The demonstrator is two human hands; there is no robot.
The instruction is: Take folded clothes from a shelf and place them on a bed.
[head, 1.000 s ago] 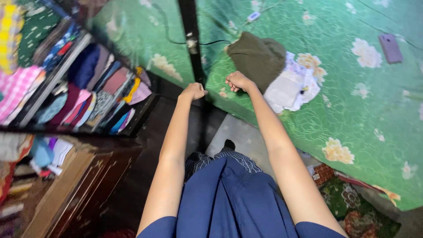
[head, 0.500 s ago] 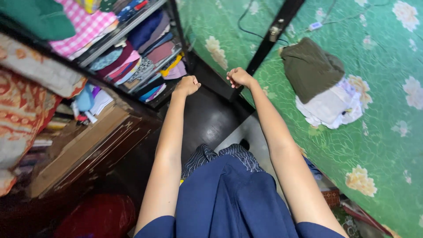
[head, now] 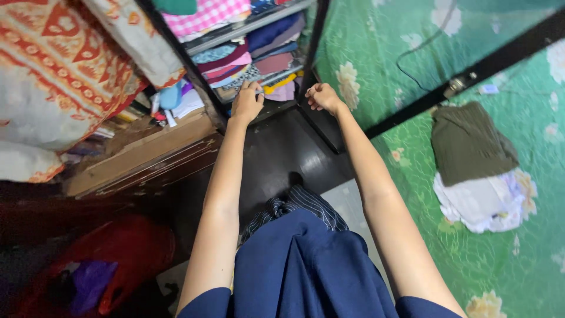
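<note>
My left hand (head: 247, 101) reaches into an open wardrobe, fingers apart and resting on the front edge of the lowest shelf (head: 268, 109). Just beyond its fingertips lie stacks of folded clothes (head: 259, 62) in pink, maroon, blue and yellow. My right hand (head: 322, 97) hovers beside it with fingers curled and nothing visible in them, close to the black edge of the mirrored wardrobe door (head: 312, 53). Both bare arms stretch forward over my dark blue garment (head: 306, 271).
An orange-patterned quilt (head: 53, 70) bulges from the left compartment above a wooden drawer front (head: 141, 156). A red bag (head: 118, 253) sits on the dark floor at lower left. On the green flowered bed sheet (head: 529, 277) lie an olive garment (head: 471, 144) and a white one (head: 482, 203).
My view has swung left toward the wardrobe. Both hands have moved from in front of the door's edge to the lower shelf, and the left hand's fingers have spread.
</note>
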